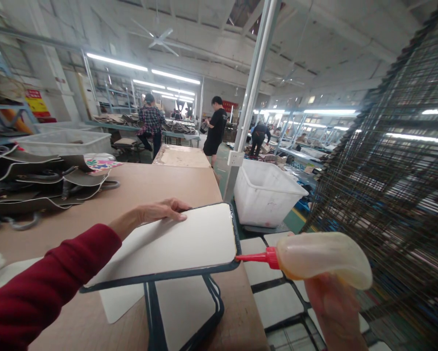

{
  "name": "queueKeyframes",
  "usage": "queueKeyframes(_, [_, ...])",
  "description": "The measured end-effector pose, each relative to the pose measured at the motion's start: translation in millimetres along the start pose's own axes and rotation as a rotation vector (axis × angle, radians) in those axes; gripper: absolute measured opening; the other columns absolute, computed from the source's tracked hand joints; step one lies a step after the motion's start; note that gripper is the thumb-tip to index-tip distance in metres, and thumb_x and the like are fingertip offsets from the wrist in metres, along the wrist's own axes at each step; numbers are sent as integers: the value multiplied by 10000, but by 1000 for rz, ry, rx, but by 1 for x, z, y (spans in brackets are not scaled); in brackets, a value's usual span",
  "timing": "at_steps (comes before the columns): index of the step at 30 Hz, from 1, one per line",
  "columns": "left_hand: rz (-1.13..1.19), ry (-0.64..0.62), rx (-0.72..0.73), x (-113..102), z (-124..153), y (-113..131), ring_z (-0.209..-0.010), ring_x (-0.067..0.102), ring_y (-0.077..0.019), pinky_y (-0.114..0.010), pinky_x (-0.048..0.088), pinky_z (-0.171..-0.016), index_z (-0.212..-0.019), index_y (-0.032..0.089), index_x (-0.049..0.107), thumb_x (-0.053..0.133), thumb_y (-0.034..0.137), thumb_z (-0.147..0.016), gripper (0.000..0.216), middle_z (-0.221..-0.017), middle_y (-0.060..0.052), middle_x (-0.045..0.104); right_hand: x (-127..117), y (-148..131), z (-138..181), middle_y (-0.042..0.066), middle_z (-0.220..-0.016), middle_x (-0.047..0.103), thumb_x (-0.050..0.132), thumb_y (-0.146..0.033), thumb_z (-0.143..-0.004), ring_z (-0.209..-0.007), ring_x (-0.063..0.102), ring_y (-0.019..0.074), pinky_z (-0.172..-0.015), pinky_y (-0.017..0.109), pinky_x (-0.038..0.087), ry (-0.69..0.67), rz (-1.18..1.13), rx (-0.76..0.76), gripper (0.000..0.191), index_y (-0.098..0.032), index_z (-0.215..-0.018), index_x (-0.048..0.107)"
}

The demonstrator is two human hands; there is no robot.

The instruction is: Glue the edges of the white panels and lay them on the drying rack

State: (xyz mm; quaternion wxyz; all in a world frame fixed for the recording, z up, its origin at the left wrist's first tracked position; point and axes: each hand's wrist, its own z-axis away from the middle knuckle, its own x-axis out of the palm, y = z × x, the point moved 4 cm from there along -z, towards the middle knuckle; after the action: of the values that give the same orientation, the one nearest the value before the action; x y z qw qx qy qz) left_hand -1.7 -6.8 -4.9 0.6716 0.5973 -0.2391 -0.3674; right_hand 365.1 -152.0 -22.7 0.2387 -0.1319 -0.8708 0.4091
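Observation:
My left hand point(163, 210) grips the far edge of a white panel with a dark border point(182, 239), thumb on its white face and fingers beneath. My right hand point(332, 302) is closed around a translucent squeeze bottle point(321, 256) holding some yellowish liquid. The bottle lies nearly sideways, and its red nozzle tip point(240, 258) meets the panel's dark border at the near right corner. A glossy line runs along the panel's right edge. Below it, another dark-bordered white piece point(185, 307) rests on the brown table point(233, 312).
Stacked dark bag pieces with handles point(43, 180) lie at the table's left. Right of the table, several white panels point(277, 302) sit on a rack. A white bin point(266, 195), a metal post point(233, 180) and stacked wire racks point(387, 146) stand beyond. Several people work farther back.

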Motion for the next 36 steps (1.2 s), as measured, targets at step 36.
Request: queueKeyframes(36, [348, 254, 44, 16, -16, -53, -842, 706, -204, -234, 545, -710, -1211, 166, 669, 776, 367, -749, 515, -1071, -108, 738, 25, 8, 9, 42, -1013, 678, 810, -276, -666, -932, 637, 229, -931, 422, 507, 240, -127, -110, 447, -177, -1062, 627])
